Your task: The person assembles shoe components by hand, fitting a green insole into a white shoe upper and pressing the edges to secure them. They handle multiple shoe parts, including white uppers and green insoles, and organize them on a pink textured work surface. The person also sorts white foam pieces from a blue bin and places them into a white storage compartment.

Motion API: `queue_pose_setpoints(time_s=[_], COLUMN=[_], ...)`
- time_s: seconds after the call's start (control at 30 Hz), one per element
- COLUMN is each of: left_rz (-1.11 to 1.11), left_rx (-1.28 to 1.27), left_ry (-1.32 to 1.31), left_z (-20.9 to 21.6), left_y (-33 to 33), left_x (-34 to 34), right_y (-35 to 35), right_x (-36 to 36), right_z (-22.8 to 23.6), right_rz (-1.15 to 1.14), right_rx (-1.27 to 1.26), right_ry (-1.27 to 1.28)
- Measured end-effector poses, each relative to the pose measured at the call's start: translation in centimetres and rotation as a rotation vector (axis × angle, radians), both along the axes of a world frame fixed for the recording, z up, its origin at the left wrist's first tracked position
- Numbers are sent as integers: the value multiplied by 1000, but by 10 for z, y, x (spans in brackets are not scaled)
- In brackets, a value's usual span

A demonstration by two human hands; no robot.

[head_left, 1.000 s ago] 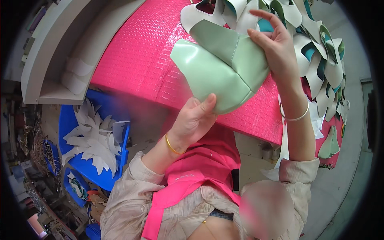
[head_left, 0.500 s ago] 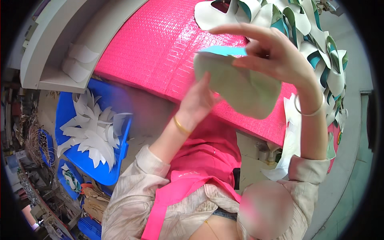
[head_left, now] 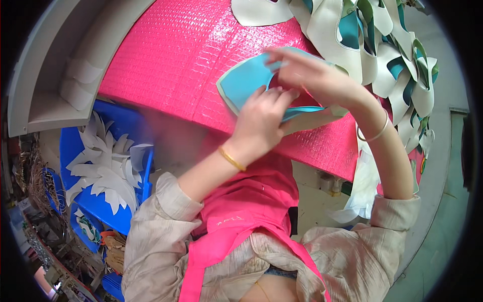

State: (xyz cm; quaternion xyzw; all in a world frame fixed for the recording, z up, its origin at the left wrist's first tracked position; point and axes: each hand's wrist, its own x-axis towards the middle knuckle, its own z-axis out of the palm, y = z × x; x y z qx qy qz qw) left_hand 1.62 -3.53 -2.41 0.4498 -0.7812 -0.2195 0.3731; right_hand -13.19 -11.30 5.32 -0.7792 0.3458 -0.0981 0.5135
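Observation:
A shoe upper [head_left: 245, 83] with a pale outer side and turquoise lining lies at the near part of the pink-covered table, lining up. Its middle opening shows the pink surface beneath. My left hand [head_left: 261, 118] has its fingers closed over the upper's near edge. Just above the far side of the opening, my right hand [head_left: 314, 78] stretches its fingers leftward, slightly blurred. Whether its fingertips touch the upper is unclear. Many similar shoe uppers [head_left: 322, 32] are heaped at the far right of the table.
The table's shiny pink cover [head_left: 166, 65] runs to a grey-white shelf unit [head_left: 48, 75] at the left. Below that, a blue bin [head_left: 113, 216] holds white curved pieces [head_left: 108, 171]. Smaller blue bins [head_left: 88, 226] stand nearer. A white sheet [head_left: 363, 186] hangs at the table's right edge.
The shoe upper has come down onto the table and turned from its pale side to its turquoise lining. My right hand has moved lower; my left hand now grips the near edge.

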Motion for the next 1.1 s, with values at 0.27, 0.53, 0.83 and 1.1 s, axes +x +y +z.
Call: queue_pose_setpoints(time_s=[0.27,0.53,0.83,1.1], left_rz=[66,105,-190,51], left_rx=[-5,-110,-969,-600], left_ry=[57,13,-760,-599], left_z=[-14,-17,34,-52], left_y=[-4,-8,-82,5], left_x=[-4,-5,24,13], right_y=[40,41,-2,54], right_x=[-38,-44,-46,-34], right_z=[-21,-28,-56,-109], right_rz=[113,23,-337,-147], right_rx=[-845,-1104,-1589,-1128], right_ry=[746,583,239,477])
